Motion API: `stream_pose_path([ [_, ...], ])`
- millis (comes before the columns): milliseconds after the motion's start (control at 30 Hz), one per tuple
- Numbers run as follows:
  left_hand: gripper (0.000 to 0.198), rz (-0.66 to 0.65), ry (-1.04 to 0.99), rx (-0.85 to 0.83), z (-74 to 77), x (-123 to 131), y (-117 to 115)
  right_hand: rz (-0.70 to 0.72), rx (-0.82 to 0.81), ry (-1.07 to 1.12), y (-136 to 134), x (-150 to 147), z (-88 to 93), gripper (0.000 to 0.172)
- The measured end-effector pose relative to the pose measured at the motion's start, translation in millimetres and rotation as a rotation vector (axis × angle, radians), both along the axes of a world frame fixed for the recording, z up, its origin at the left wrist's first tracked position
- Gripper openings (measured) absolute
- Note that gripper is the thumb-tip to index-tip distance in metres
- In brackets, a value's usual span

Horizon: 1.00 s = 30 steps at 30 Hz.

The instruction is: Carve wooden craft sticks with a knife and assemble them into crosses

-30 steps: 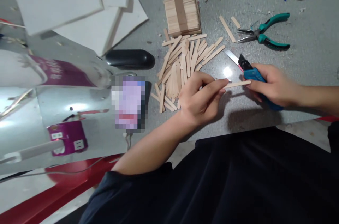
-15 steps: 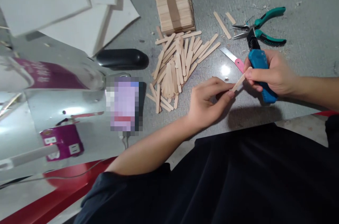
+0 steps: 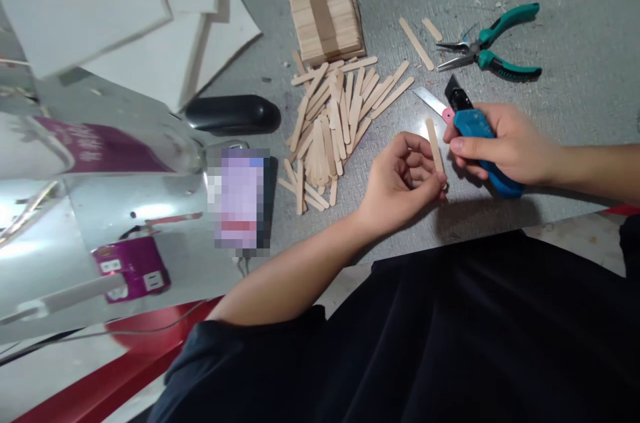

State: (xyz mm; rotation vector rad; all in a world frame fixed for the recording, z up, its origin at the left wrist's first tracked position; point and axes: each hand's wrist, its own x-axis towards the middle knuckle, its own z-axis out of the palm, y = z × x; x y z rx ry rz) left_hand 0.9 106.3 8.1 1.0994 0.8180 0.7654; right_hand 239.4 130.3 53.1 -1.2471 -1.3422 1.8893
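Between thumb and fingers, my left hand [image 3: 404, 176] pinches a wooden craft stick [image 3: 434, 144] that points up and slightly left. My right hand [image 3: 505, 143] is wrapped round a blue utility knife [image 3: 475, 126], its dark blade end pointing up and left. The knife is apart from the held stick. Partly hidden behind my right hand lies a small pink-handled knife [image 3: 431, 102] with a bare metal blade. A loose pile of craft sticks [image 3: 340, 120] spreads to the left of my hands.
Green-handled needle-nose pliers [image 3: 483, 50] lie beyond my right hand. A banded bundle of sticks [image 3: 327, 20] stands behind the pile. Further left are a black case [image 3: 233, 113], a blurred-out phone [image 3: 240, 196], white boards [image 3: 125, 3] and a purple power strip [image 3: 133, 270].
My left hand has turned the craft stick more upright, and its upper end has come away from my right hand. The blue knife has tilted left, uncovering the pliers' jaws.
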Motion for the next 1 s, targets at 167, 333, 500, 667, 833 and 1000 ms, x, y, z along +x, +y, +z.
stream_pose_path([
  [167,0.059,0.034,-0.056,0.033,-8.5,2.9,-2.7,0.113,0.078,-0.189,-5.4,-0.8,4.2,0.021],
  [333,0.074,0.032,-0.069,0.062,-17.4,2.3,-0.4,0.139,0.079,-0.253,-4.5,-2.1,9.3,0.023],
  [500,0.053,0.007,0.019,0.105,-7.7,-3.8,6.5,0.272,0.018,-0.268,0.6,0.0,22.7,0.021],
  [667,0.058,0.151,0.107,0.172,-0.9,-5.3,9.8,0.335,-0.036,-0.243,5.0,5.2,13.5,0.026],
  [833,0.058,0.119,0.073,0.165,1.5,-13.2,16.3,0.295,0.017,-0.125,8.9,11.0,5.5,0.048],
  [1000,0.05,-0.257,0.212,0.183,6.7,-25.4,23.0,0.268,0.068,-0.164,12.4,11.7,11.2,0.046],
])
